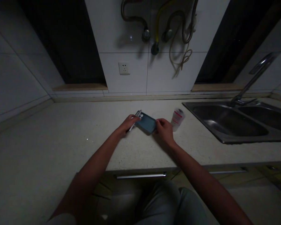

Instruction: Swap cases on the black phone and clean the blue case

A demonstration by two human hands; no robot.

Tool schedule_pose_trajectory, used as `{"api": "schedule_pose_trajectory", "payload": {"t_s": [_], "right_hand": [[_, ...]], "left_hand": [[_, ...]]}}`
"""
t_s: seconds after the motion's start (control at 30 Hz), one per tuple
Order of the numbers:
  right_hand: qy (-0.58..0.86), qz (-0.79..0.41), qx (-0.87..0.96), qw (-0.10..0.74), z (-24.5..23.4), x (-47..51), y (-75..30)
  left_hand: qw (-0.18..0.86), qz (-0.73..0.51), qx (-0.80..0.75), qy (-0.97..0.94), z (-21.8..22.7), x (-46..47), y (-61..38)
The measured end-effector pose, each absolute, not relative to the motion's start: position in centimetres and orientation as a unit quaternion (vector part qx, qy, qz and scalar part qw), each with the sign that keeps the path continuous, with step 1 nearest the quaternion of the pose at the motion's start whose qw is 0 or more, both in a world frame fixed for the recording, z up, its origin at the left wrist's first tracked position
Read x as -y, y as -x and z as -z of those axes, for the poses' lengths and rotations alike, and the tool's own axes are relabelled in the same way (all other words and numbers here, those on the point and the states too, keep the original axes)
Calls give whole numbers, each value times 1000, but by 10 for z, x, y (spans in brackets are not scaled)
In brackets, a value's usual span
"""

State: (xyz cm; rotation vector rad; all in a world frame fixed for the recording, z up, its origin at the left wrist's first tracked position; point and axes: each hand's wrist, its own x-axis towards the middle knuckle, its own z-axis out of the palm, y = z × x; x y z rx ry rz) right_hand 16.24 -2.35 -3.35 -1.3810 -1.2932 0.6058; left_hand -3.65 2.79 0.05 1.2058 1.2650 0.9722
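Just above the counter, a blue-green phone case [146, 123] is tilted with its inside facing me and its camera holes at the upper left. My right hand [164, 128] pinches the case by its right end, fingers closed. At the case's left end, my left hand [128, 122] is closed around a slim phone [132, 126], seen nearly edge-on with a pale rim. The left thumb reaches over to the case's corner. Close beyond my right hand stands a clear plastic cup [177, 118] with red print, leaning in view.
A steel double sink [221, 137] with a tall faucet [254, 76] is set into the pale counter [67, 134] on the right. Pipes and a loose cord [181, 61] hang on the tiled wall, above and right of a socket [124, 68]. Drawers with a metal handle [140, 176] lie below the front edge.
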Motion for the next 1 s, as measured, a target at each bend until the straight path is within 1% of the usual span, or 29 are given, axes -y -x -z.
{"api": "schedule_pose_trajectory", "payload": {"t_s": [0.1, 0.23, 0.33, 0.43, 0.5, 0.63, 0.77, 0.83, 1.0], "right_hand": [[593, -307, 481, 569, 37, 15, -166], [590, -326, 427, 603, 40, 9, -168], [585, -339, 438, 592, 43, 10, -166], [621, -291, 510, 520, 44, 14, -164], [640, -239, 571, 454, 43, 17, -163], [657, -174, 650, 339, 37, 25, -160], [658, -124, 705, 233, 30, 32, -157], [651, -114, 723, 202, 28, 34, -156], [619, -82, 765, 158, 27, 37, -155]], "left_hand": [[463, -389, -545, -581, 1, -29, 36], [396, -377, -581, -603, 3, -32, 40], [312, -348, -644, -606, 5, -32, 46], [215, -262, -702, -627, 7, -29, 50], [178, -214, -713, -643, 10, -27, 51], [143, -167, -713, -666, 13, -24, 49], [134, -148, -716, -669, 12, -21, 45], [125, -139, -715, -673, 10, -19, 44], [121, -131, -715, -676, 10, -19, 44]]}}
